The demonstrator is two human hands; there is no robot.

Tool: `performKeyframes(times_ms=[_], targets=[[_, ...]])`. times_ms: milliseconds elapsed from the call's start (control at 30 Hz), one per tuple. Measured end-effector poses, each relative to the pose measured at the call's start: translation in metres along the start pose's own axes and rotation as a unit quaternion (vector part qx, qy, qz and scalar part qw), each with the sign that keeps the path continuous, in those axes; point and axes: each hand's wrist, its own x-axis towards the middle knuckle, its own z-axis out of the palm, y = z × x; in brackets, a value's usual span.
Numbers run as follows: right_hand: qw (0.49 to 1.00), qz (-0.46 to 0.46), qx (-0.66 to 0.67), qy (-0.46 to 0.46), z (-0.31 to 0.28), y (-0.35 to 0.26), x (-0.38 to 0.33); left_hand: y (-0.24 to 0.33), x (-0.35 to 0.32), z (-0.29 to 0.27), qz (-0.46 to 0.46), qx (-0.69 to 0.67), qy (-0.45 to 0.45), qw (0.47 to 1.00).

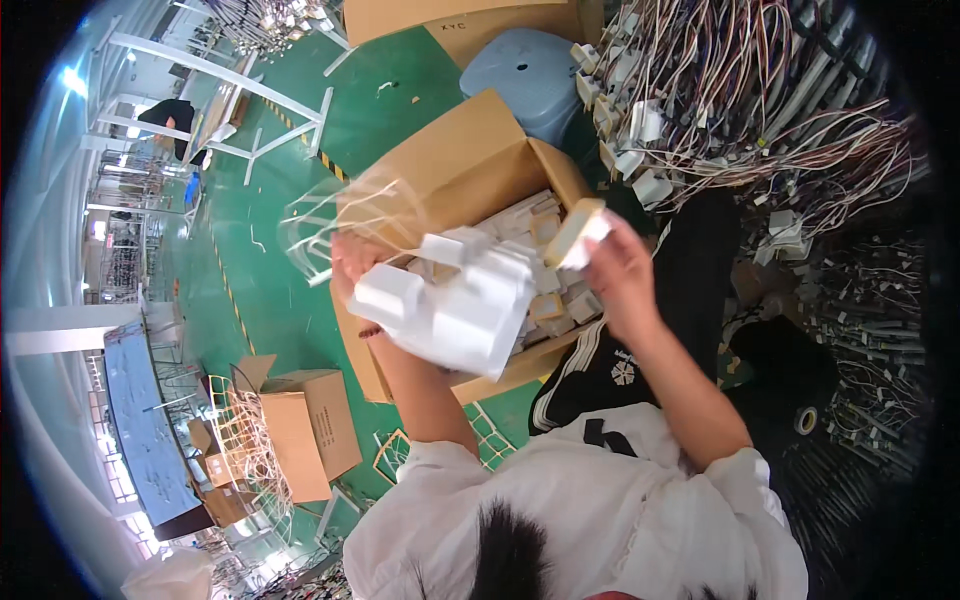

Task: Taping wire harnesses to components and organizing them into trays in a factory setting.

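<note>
My left hand [355,262] is closed around a bunch of large white block-shaped pieces [470,320], smeared by motion, with pale looping wires [350,215] fanning out beyond the fingers. They hang over an open cardboard box [450,140]. Inside it lie many small white and tan blocks [545,310], partly hidden by the white pieces. Above the box's right side, my right hand [622,275] pinches a white block with a tan face [577,235]. Whether that block has a wire on it cannot be made out.
Heaped wire bundles with white connectors [740,130] rise at the right. A blue stool [520,80] stands beyond the box. Another cardboard box [310,430] with pale wires sits at lower left. A person [175,125] bends over in the far left background. A tape roll [806,420] lies at right.
</note>
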Motion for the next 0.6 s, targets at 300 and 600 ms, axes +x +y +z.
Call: performKeyframes(times_ms=[300, 600], targets=[[0.85, -0.177, -0.454, -0.2, 0.02, -0.012, 0.019, -0.083, -0.021, 0.164, -0.225, -0.135, -0.113, 0.958], [0.939, -0.097, -0.299, -0.138, 0.046, 0.0, -0.031, -0.11, -0.013, 0.143, -0.184, -0.19, -0.123, 0.956]])
